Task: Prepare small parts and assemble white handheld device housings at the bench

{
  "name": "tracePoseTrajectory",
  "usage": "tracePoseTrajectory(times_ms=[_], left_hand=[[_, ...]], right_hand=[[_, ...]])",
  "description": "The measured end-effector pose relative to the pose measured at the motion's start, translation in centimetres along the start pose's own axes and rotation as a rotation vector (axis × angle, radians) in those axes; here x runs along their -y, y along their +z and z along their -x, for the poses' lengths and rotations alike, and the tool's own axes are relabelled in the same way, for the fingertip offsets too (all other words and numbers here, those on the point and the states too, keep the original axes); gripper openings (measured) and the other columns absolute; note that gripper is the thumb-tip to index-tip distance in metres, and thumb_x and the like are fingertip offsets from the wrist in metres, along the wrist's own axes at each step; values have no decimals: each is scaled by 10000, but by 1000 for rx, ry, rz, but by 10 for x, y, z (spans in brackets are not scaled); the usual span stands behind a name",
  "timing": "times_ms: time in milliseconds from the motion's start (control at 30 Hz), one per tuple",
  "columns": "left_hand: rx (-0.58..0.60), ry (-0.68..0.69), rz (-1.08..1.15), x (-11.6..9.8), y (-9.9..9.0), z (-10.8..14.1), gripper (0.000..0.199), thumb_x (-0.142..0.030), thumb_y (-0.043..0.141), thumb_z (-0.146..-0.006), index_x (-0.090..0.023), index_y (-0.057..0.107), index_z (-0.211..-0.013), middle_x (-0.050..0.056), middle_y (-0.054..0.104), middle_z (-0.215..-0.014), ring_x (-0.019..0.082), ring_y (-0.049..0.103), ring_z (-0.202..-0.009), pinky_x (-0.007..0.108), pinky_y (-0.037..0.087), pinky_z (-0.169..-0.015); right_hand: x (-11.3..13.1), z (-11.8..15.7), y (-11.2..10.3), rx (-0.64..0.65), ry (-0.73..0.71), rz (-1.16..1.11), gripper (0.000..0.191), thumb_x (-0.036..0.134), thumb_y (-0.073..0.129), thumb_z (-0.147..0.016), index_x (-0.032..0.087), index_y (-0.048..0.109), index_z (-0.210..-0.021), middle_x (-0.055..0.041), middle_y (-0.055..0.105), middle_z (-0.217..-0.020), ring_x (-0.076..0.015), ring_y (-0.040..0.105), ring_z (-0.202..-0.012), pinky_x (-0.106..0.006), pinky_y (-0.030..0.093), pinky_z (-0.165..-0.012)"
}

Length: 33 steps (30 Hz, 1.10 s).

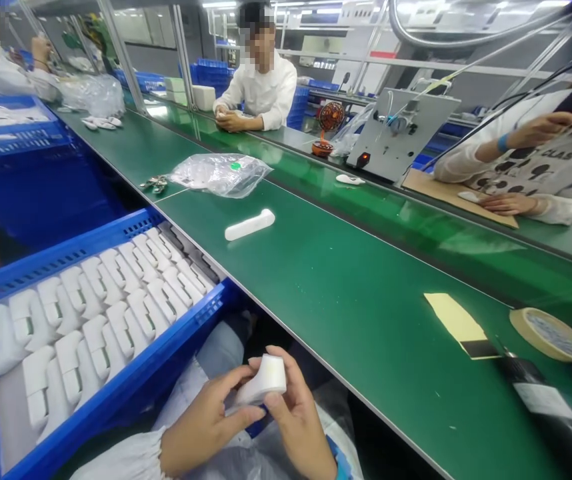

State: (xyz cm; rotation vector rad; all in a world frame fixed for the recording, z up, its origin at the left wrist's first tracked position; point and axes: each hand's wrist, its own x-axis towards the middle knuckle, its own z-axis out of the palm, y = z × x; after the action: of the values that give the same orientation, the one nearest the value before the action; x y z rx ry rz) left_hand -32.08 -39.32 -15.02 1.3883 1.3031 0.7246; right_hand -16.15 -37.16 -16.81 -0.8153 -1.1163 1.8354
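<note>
Low in the view, my left hand (206, 423) and my right hand (299, 427) both hold a white plastic device (266, 380), which looks like a moulded handheld housing. Its far end is turned up and its lower part is partly hidden by my fingers. To my left stands a blue plastic crate (56, 263) packed with rows of similar white devices. A lone white plastic bar (249, 224) lies on the green conveyor belt (346, 287), beyond my hands.
Further along the belt lie a clear plastic bag (221, 175), a strip of yellow paper (453, 323) and a roll of tape (551, 335). Co-workers sit opposite (261, 87) and at the right (531, 153). A grey machine (401, 133) stands across the belt.
</note>
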Motion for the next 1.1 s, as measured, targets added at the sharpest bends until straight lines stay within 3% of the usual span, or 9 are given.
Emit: tracePoseTrajectory(times_ms=[133,333,433,600,733,967,1100], left_hand=[[67,69,-36,-10,6,-13,377,-400,557,-796,-180,534,-1101,17,633,-904,170,566,-801,248,440,-706],[81,20,-195,-11,13,-17,260,-414,507,-821,-164,562,-863,-4,589,-762,126,500,-637,223,376,-575],[26,-3,-242,-11,16,-15,202,-377,509,-827,-180,538,-860,-9,587,-774,133,517,-662,229,380,-601],[23,-49,-264,-10,18,-15,220,-378,461,-855,-212,505,-992,8,610,-869,165,568,-759,256,410,-658],[10,-46,-319,-7,20,-17,206,-350,440,-866,-219,498,-1013,24,606,-925,183,571,-831,281,423,-705],[-2,-53,-397,-1,23,-18,189,-349,401,-880,-218,495,-979,25,592,-900,188,574,-810,300,437,-685],[-12,-40,-441,1,24,-18,177,-301,423,-875,-232,474,-1029,32,592,-974,203,576,-895,320,443,-733]], right_hand=[[-1,2,-6,-3,-26,18,502,436,571,-804,298,402,-1256,-89,564,-1210,-244,540,-1076,-384,439,-891],[3,6,-14,-27,-21,123,463,429,524,-837,306,406,-1267,-68,526,-1266,-222,501,-1132,-365,406,-944],[1,9,-16,-121,-28,185,455,408,537,-833,302,419,-1259,-54,525,-1263,-207,485,-1148,-351,380,-974],[-3,6,-15,-279,-32,201,352,330,578,-817,273,494,-1154,-48,592,-1152,-183,544,-1072,-311,445,-913],[-3,4,-13,-296,-64,209,267,293,597,-806,251,540,-1063,-45,624,-1080,-180,578,-1016,-308,475,-881],[-5,4,-12,-356,-32,197,237,291,614,-784,196,587,-999,-102,615,-1129,-232,597,-1003,-391,490,-879],[-8,3,-10,-406,-5,152,236,304,641,-757,195,616,-965,-99,634,-1106,-236,604,-996,-396,494,-881]])
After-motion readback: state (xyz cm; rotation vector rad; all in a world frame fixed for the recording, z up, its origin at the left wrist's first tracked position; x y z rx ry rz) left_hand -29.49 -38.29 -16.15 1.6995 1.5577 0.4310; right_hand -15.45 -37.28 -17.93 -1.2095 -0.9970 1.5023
